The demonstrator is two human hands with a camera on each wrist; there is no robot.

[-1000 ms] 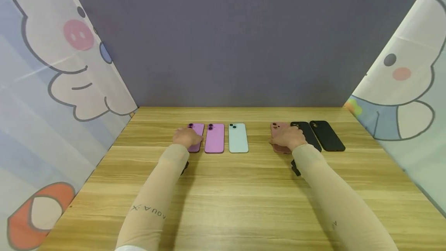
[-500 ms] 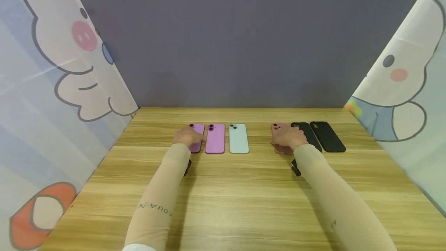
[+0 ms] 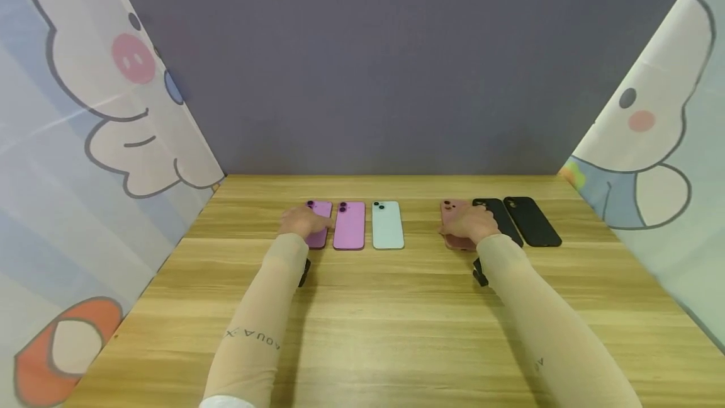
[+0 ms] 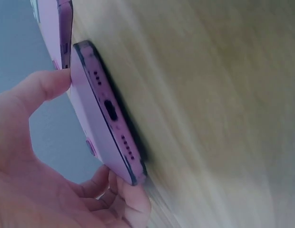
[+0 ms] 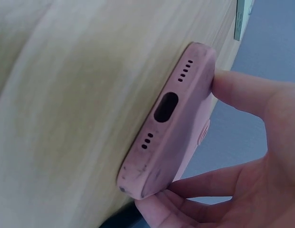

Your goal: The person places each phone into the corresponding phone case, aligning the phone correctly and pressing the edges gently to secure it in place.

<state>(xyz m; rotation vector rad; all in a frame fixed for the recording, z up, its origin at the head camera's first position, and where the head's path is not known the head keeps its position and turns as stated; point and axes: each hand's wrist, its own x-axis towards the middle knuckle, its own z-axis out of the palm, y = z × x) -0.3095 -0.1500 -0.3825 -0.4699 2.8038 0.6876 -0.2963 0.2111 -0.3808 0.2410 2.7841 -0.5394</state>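
Note:
On the left of the row, my left hand (image 3: 303,222) spans a purple phone (image 4: 107,111) that lies back up on the table. In the left wrist view the thumb is at one long side and the other fingers curl at the opposite side; the port end faces the camera. My right hand (image 3: 470,224) holds a pink phone case (image 5: 169,118) the same way, thumb on one side and fingers on the other. Its port cutout and speaker holes show in the right wrist view. Parts of both are hidden under the hands in the head view.
Between the hands lie a second purple phone (image 3: 349,225) and a pale mint phone (image 3: 387,225). Right of the pink case are two black phone cases (image 3: 532,221), the nearer one (image 3: 500,214) partly behind the right hand. A grey panel (image 3: 391,68) stands behind the wooden table (image 3: 391,326).

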